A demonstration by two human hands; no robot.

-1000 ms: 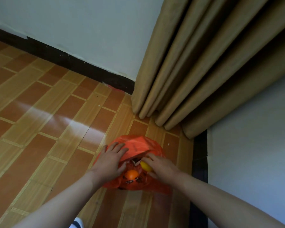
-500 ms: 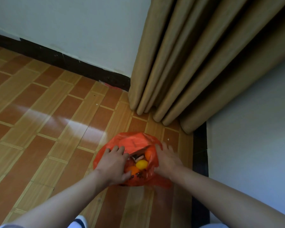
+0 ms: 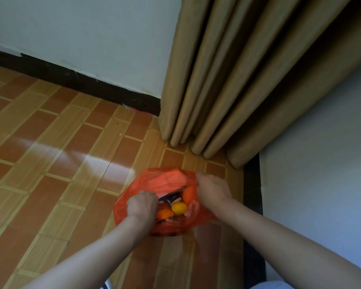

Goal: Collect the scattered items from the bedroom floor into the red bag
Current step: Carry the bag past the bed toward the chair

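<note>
The red bag point(image 3: 167, 180) lies on the wood-pattern floor near the corner, its mouth pulled open toward me. Inside show a yellow ball point(image 3: 179, 207), an orange ball point(image 3: 165, 214), another orange item point(image 3: 189, 193) and some dark scraps. My left hand point(image 3: 141, 204) grips the bag's left rim with curled fingers. My right hand point(image 3: 212, 189) grips the right rim. The bag's bottom is hidden under my wrists.
Tan curtains point(image 3: 227, 90) hang to the floor just behind the bag. A pale wall with a dark skirting board point(image 3: 88, 84) runs along the back. A light surface point(image 3: 321, 163) rises at the right, edged by a dark strip. Bare floor point(image 3: 50, 163) stretches left.
My right hand left the yellow ball in the bag and moved to its right rim. Both hands went from lying flat to gripping the rims, spreading the mouth wider.
</note>
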